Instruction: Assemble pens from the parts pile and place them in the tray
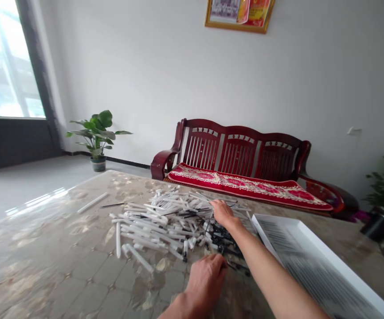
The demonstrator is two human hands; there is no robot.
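A heap of white pen barrels [158, 217] and thin black refills [223, 241] lies in the middle of the patterned table [45, 248]. My right hand [222, 212] reaches into the far side of the heap, fingers curled down among the pieces; what it grips is hidden. My left hand [205, 280] rests nearer to me at the heap's front edge, fingers bent and touching black pieces. A white tray [315, 252] of finished pens lies to the right of my right arm.
One white barrel [92, 202] and a thin black refill [111, 205] lie apart at the left. Behind the table stands a red wooden bench [245, 164] with a red cushion. Potted plants [96, 135] stand by the wall at both sides.
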